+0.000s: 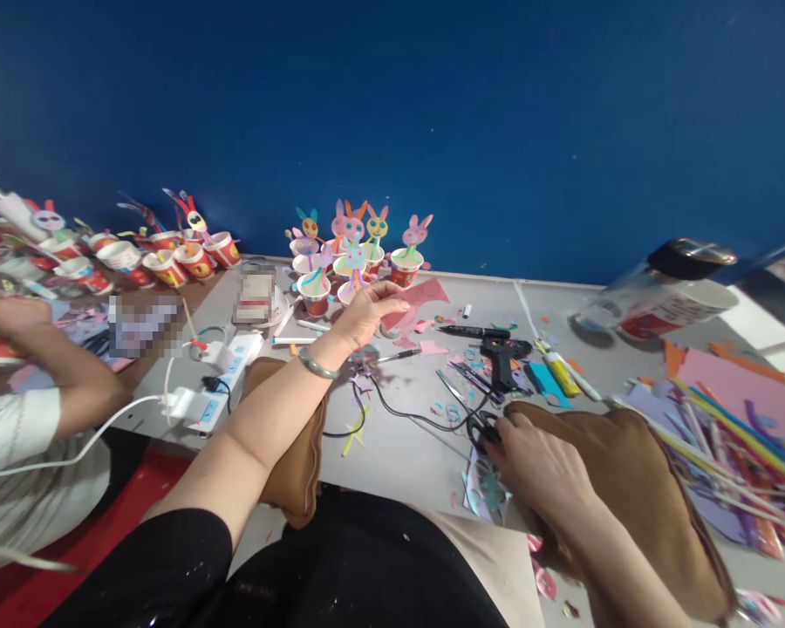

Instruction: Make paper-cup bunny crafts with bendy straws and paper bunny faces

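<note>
Reaching out over the table, my left hand [370, 316] pinches a piece of dark pink paper [425, 301] between thumb and fingers. My right hand [540, 458] is lower and to the right, its fingers closed around the black handles of a pair of scissors [453, 388]. The scissor blades point away from me, up and to the left. A black glue gun [501, 362] lies just beyond the right hand, its cord running left across the table. Behind the left hand stand several paper cups with rabbit faces on top, one of them a pink rabbit cup [406, 262].
A power strip [226, 384] with plugs and brown cushions [602, 480] lie near my arms. At right are a clear bottle [647, 292] and a pile of coloured strips [739, 436]. Paper scraps and pens litter the table [392, 453]. A co-worker's arm [71, 366] is at left.
</note>
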A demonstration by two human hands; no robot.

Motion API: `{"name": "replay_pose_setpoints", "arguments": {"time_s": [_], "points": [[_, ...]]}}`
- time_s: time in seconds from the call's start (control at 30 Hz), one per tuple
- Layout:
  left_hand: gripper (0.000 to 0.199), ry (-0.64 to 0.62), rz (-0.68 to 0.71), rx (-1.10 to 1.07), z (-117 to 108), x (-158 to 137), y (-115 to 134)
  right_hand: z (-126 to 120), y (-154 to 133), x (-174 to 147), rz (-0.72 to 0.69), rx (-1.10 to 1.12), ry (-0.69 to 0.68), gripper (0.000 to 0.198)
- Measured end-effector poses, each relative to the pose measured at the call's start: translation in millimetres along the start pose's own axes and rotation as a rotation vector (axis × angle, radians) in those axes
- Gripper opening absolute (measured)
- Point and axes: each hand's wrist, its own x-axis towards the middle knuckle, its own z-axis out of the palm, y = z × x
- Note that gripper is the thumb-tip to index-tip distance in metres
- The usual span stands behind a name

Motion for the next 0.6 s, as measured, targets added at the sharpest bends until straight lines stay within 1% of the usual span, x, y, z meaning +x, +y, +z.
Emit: {"name": "replay_pose_setpoints", "arguments": {"time_s": [0.17,0.3,0.37,0.47,0.6], "points": [[0.027,0.017,-0.07,0.14,-1,0,-6,-9,-5,15,0.037,-0.007,-0.027,0.027],[0.02,-0.032,-0.095,0.181,-3,-1,-7,-20,4,18,0.001,-0.016,-0.043,0.024],[0.02,-0.025,-0.097,0.193,-3,0,-7,-27,10,15,-0.006,-0.018,-0.025,0.024],[0.021,0.056,-0.075,0.176,-3,1,-6,-39,18,7,0.006,-0.03,0.031,0.018],[0.013,0.217,0.007,0.075,-2,6,-2,-46,33,-7,-0.016,-0.041,0.105,0.008]]}}
